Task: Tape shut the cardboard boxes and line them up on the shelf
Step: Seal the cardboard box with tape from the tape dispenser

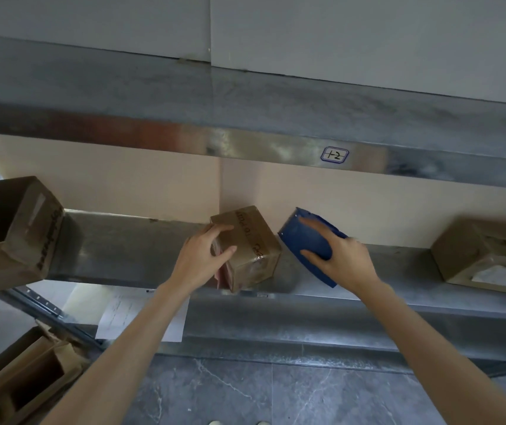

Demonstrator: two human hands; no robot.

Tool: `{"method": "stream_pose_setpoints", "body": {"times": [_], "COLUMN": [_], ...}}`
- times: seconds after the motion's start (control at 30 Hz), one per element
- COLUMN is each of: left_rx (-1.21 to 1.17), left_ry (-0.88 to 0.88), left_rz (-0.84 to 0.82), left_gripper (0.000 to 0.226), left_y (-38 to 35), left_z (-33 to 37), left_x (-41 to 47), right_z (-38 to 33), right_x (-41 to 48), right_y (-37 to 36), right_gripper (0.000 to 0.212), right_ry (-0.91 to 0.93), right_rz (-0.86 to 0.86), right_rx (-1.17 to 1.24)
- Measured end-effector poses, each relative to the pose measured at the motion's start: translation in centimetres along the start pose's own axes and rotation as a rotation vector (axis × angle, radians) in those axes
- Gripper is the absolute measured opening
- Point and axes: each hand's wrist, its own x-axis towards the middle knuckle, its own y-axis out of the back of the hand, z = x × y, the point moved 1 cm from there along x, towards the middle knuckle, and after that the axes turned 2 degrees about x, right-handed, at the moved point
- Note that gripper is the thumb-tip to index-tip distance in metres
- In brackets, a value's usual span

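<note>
Forearms (pixel 129 335) reach up to the shelf (pixel 123 250), left hand (pixel 205 259) gripping the small cardboard box (pixel 250 246), right hand (pixel 342 257) wrapped round a blue tape dispenser (pixel 305 240) just right of it.

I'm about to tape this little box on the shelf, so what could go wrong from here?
The small box sits askew at the front edge of the shelf, gripped only by the left hand; a push from the blue tape dispenser in the right hand could slide it off. The left fingers curl over the box top, so the dispenser might catch them.
</note>
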Motion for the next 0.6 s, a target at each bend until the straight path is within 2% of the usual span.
{"method": "stream_pose_setpoints", "body": {"times": [0.2,0.3,0.4,0.5,0.6], "left_rx": [-0.063,-0.154,-0.312,-0.368,-0.357], "left_ry": [-0.034,-0.048,-0.023,-0.002,0.036], "left_rz": [-0.216,-0.321,-0.423,-0.438,-0.412], "left_gripper": [0.045,0.042,0.041,0.041,0.041], "left_y": [2.4,3.6,4.1,4.0,4.0], "left_z": [1.3,1.8,2.5,2.9,2.8], "left_x": [0.2,-0.4,-1.5,-2.5,-3.0], "right_z": [-4.1,-5.7,-6.8,-8.1,-8.9], "right_x": [-0.7,-1.3,-2.0,-2.3,-2.6], "right_y": [1.8,1.5,1.1,1.0,1.1], "right_gripper": [0.062,0.064,0.064,0.062,0.058], "right_ry": [0.337,0.407,0.465,0.516,0.56], "right_rz": [-0.085,-0.214,-0.258,-0.285,-0.24], "right_rx": [-0.065,-0.112,-0.058,0.002,-0.013]}}
